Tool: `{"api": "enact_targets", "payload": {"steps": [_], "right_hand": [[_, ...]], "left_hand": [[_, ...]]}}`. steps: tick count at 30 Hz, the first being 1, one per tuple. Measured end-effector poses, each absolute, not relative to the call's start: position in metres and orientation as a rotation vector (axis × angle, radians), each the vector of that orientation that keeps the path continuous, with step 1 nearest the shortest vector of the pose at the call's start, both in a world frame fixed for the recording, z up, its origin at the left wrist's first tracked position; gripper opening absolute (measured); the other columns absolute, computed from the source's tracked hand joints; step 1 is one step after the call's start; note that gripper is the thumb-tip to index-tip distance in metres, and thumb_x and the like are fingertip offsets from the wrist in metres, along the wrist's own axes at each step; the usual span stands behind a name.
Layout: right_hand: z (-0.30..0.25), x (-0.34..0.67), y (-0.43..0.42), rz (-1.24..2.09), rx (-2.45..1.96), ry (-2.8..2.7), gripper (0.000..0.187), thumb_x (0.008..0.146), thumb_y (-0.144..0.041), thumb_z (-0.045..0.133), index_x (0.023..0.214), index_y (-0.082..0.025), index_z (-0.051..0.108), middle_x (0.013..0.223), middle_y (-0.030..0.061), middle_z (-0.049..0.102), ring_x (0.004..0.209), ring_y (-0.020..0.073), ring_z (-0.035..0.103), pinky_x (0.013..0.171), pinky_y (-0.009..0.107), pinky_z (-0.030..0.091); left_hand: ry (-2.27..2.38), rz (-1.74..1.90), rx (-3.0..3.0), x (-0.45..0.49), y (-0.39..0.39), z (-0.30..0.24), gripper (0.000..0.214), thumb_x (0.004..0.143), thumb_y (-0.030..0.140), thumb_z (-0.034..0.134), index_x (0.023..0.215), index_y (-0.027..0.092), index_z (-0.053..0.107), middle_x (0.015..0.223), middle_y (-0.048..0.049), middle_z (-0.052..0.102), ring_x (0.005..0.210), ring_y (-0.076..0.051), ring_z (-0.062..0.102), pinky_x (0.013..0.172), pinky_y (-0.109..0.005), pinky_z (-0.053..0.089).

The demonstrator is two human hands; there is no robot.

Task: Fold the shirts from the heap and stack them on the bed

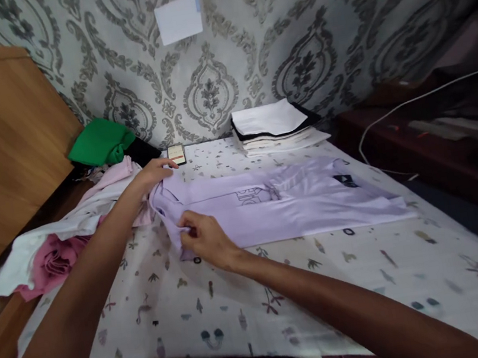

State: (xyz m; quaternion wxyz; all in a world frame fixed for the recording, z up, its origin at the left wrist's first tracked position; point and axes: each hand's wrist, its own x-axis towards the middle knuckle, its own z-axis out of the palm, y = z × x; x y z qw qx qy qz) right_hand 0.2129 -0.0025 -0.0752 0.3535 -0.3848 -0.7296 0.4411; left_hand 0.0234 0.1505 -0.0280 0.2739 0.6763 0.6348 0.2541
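Observation:
A lavender shirt [263,223] lies stretched across the patterned tablecloth, folded into a long strip. Dark outlined lettering shows near its middle, and a small black patch marks its right part. At the shirt's far left corner, my left hand [158,172] has its fingers curled over the fabric. My right hand [206,237] pinches the near left edge, thumb and fingers closed on the cloth. Between the two hands the left end is lifted and bunched a little, showing a dark line along the inside.
A stack of folded clothes [274,129] stands at the back by the wall. A phone [177,155] lies beyond my left hand. To the left are loose white and pink clothes [59,253] and a green garment [101,141]. A white cable [364,133] hangs at the right.

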Motion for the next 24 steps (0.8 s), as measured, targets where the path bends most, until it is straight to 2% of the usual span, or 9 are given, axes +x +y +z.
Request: {"api": "enact_targets", "payload": {"steps": [2,5,11,15,18,22,24], "right_hand": [[-0.079,0.238,0.000,1.279,-0.976,-1.662,0.010,0.071,-0.016,0.052,0.078,-0.022,0.053,0.063,-0.0069,0.055,0.058,0.0116,0.054,0.057,0.023,0.041],[-0.083,0.279,0.000,1.478,-0.969,-1.433,0.010,0.068,-0.019,0.053,0.077,-0.022,0.054,0.063,-0.0065,0.058,0.055,0.0114,0.056,0.057,0.024,0.046],[-0.099,0.346,-0.015,1.620,-1.077,-1.115,0.011,0.065,-0.025,0.063,0.074,-0.020,0.062,0.065,-0.0025,0.065,0.063,0.0141,0.065,0.062,0.026,0.053],[-0.103,0.363,-0.020,1.728,-1.122,-1.034,0.011,0.067,-0.025,0.068,0.074,-0.018,0.063,0.067,-0.0007,0.065,0.066,0.0143,0.068,0.065,0.025,0.056],[-0.095,0.365,-0.015,1.813,-1.143,-0.991,0.013,0.074,-0.026,0.070,0.071,-0.016,0.060,0.070,0.0014,0.065,0.065,0.0142,0.069,0.062,0.023,0.057],[-0.084,0.362,-0.002,1.856,-1.284,-0.957,0.021,0.083,-0.031,0.068,0.073,-0.015,0.061,0.064,0.0026,0.064,0.057,0.0140,0.066,0.053,0.023,0.057],[-0.081,0.360,0.003,1.878,-1.321,-0.985,0.014,0.084,-0.025,0.066,0.075,-0.015,0.061,0.060,0.0019,0.063,0.055,0.0148,0.065,0.049,0.022,0.055]], "left_hand": [[1.593,0.749,1.648,0.042,0.156,-0.022,0.027,0.070,0.016,0.063,0.095,0.016,0.074,0.053,0.0042,0.051,0.048,-0.011,0.045,0.050,-0.023,0.034],[1.497,0.767,1.536,0.080,0.165,-0.019,0.020,0.069,0.014,0.066,0.087,0.016,0.074,0.049,0.0049,0.050,0.042,-0.008,0.041,0.045,-0.021,0.032],[1.412,0.704,1.392,0.166,0.177,-0.049,0.009,0.072,0.015,0.071,0.080,0.015,0.067,0.059,0.0031,0.057,0.052,-0.010,0.056,0.057,-0.024,0.051],[1.462,0.561,1.368,0.191,0.182,-0.072,0.018,0.079,0.029,0.072,0.079,0.015,0.060,0.058,-0.0013,0.060,0.056,-0.015,0.063,0.064,-0.030,0.057],[1.460,0.483,1.383,0.191,0.187,-0.074,0.026,0.083,0.041,0.068,0.083,0.016,0.060,0.064,-0.0046,0.065,0.061,-0.018,0.067,0.067,-0.032,0.058],[1.436,0.366,1.508,0.184,0.192,-0.069,0.026,0.069,0.029,0.076,0.088,0.016,0.064,0.070,-0.0053,0.069,0.065,-0.019,0.068,0.061,-0.028,0.054],[1.437,0.336,1.622,0.183,0.194,-0.069,0.029,0.062,0.023,0.077,0.087,0.016,0.066,0.065,-0.0015,0.065,0.058,-0.016,0.062,0.053,-0.024,0.047]]}}
